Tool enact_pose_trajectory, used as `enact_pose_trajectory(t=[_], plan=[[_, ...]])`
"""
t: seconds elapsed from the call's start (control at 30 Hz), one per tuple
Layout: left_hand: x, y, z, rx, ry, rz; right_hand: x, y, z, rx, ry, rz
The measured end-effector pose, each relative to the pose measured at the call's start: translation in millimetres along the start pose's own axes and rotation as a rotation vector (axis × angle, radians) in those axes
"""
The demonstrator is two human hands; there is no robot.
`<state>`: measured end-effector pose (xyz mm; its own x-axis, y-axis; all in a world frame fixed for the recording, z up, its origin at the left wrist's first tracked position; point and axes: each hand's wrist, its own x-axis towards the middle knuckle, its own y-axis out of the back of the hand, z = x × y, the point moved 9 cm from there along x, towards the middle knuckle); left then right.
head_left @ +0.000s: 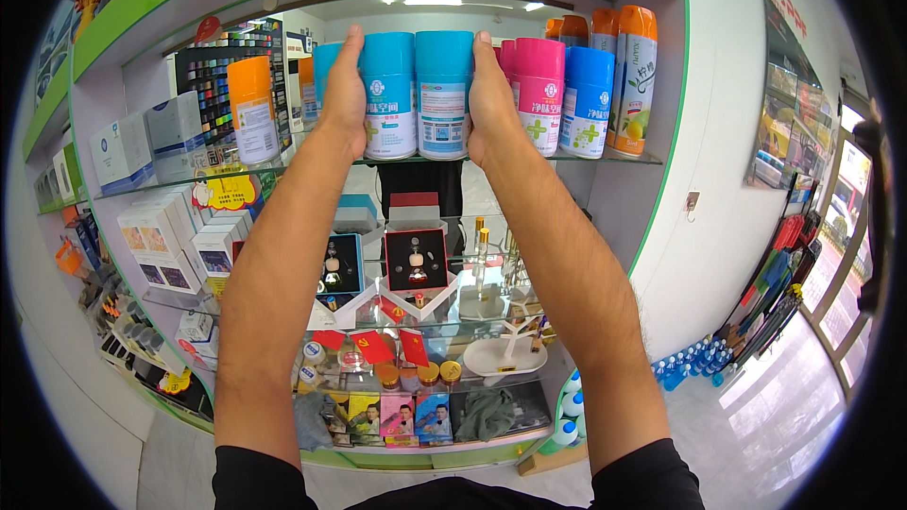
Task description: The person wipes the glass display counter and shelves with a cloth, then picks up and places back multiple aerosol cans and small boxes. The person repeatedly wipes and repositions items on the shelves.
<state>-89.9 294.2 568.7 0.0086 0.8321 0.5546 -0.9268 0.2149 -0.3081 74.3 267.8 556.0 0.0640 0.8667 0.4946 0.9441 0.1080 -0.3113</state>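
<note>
Two aerosol cans with teal caps stand upright side by side at the front of the upper glass shelf (432,161). My left hand (345,103) presses against the outer side of the left can (390,103), thumb raised along it. Against the right can (444,103), which shows its printed back, lies my right hand (492,103), so the pair is clasped between both palms. Fingers of both hands are largely hidden behind the cans. Another teal can (327,60) is partly covered by my left hand. A pink-capped can (540,95) is just right of my right hand.
A blue-capped can (587,103) and a tall orange-capped can (635,81) stand farther right. An orange-capped can (253,110) and white boxes (124,152) are on the left. Below are open perfume boxes (417,255), small red flags (370,347) and a white stand (504,358).
</note>
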Motion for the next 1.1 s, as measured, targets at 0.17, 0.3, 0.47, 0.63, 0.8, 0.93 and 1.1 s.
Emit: enact_pose_trajectory(t=[0.17, 0.3, 0.47, 0.63, 0.8, 0.93, 1.1], plan=[[-4, -9, -2, 0.034, -0.029, 0.065, -2, 0, -3, -0.105, 0.059, 0.013], [-1, -12, -8, 0.053, -0.018, 0.137, -6, -4, -6, -0.263, 0.191, -0.054], [18, -16, -26, -0.014, 0.051, 0.056, -12, -11, -9, -0.262, 0.289, -0.111], [40, -21, -48, -0.133, 0.113, -0.047, -15, -6, -10, -0.377, 0.352, 0.097], [43, -39, -50, -0.262, 0.1, -0.228, -16, -9, -3, -0.44, 0.346, 0.198], [31, -52, -48, -0.295, 0.102, -0.315, -22, -4, -9, -0.523, 0.42, 0.309], [28, -54, -47, -0.276, 0.11, -0.276, -25, 1, -14, -0.579, 0.498, 0.333]])
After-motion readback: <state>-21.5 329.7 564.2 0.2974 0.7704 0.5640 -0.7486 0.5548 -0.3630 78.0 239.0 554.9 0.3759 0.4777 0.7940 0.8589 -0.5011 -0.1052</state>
